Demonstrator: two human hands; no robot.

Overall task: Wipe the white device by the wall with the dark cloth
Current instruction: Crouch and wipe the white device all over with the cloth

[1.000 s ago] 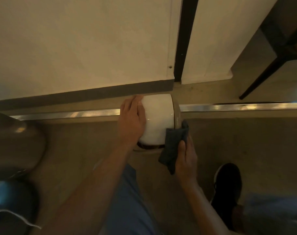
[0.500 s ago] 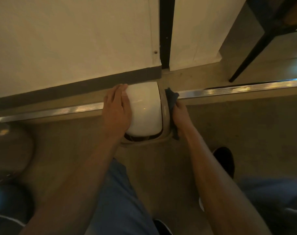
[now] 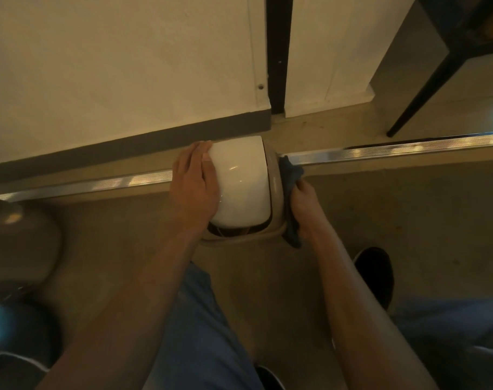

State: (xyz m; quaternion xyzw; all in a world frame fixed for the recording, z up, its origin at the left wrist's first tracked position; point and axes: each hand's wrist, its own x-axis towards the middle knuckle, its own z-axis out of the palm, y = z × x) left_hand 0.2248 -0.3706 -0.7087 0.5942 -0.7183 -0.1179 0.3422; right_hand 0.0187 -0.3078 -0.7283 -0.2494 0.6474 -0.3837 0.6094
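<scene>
The white device (image 3: pixel 241 181), a glossy domed body on a beige base rim, is seen on the floor (image 3: pixel 408 215) just in front of the dark skirting board (image 3: pixel 127 149), slightly above frame centre. A metal floor strip (image 3: pixel 394 149) is seen running from 9 o'clock to 3 o'clock, passing under or behind the device; which cannot be told.

The left hand (image 3: pixel 193 184) is laid flat on the device's 9 o'clock side, fingers straight and pointing toward 12 o'clock, fingertips at the dome's far corner. Nothing is gripped by it.

The dark cloth (image 3: pixel 290 175) is pressed against the device's 3 o'clock flank. It is held by the right hand (image 3: pixel 304 205), whose fingers are curled around it. One end of the cloth protrudes above the hand toward 12 o'clock, touching the strip; the other end hangs below the wrist near the base rim.

The two hands are apart, with the device between them.

Blue trouser legs (image 3: pixel 200 333) are seen at 6 o'clock. A dark shoe (image 3: pixel 376 274) is noted at 4 o'clock. A black furniture leg (image 3: pixel 425 80) is seen at 2 o'clock. A rounded grey object (image 3: pixel 17 249) lies at 8 o'clock; it cannot be identified.
</scene>
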